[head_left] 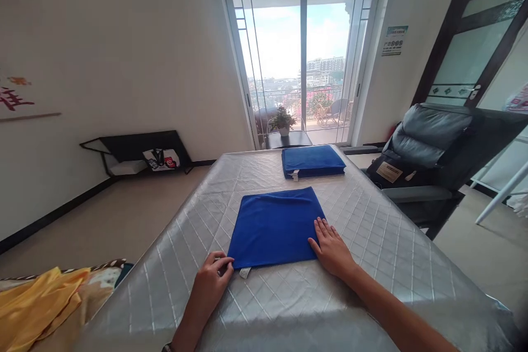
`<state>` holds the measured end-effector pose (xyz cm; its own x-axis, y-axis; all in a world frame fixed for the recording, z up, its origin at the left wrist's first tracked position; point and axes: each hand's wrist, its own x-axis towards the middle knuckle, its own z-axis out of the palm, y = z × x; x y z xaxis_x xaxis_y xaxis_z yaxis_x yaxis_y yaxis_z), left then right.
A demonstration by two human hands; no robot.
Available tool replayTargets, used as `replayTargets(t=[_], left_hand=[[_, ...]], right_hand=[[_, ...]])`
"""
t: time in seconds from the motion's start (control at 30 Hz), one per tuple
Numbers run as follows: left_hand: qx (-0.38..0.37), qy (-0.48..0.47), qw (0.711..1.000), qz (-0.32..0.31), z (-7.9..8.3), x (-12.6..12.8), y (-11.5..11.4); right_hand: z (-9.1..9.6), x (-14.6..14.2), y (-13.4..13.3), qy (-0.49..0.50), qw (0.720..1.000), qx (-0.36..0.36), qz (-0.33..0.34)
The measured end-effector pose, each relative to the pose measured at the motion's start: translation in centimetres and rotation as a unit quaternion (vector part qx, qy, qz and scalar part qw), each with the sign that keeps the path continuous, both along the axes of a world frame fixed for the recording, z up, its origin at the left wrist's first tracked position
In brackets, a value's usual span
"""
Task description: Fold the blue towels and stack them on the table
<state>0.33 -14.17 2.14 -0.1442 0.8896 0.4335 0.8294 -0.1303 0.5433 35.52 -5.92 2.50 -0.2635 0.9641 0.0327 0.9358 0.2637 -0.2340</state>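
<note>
Blue folded cloth (pixel 275 231): left hand (pixel 212 278) pinches near-left corner; right hand (pixel 333 247) spread flat on right edge.

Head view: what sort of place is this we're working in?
Likely a room in a home, perhaps a living room: there's a padded armchair at right, and sliding glass doors look onto a railed balcony.
</note>
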Motion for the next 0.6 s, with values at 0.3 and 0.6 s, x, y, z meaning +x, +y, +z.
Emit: replayTargets(t=[0.3, 0.6], left_hand=[[0.042, 0.130, 0.991, 0.015, 2.0, 3.2, 0.9], [-0.029, 0.228, 0.938, -0.261, 2.6, 20.9, 8.8]], right_hand=[[-0.6, -0.1, 0.2, 0.017, 1.000, 0.014, -0.005], [-0.6, -0.2, 0.1, -0.017, 1.000, 0.018, -0.003]])
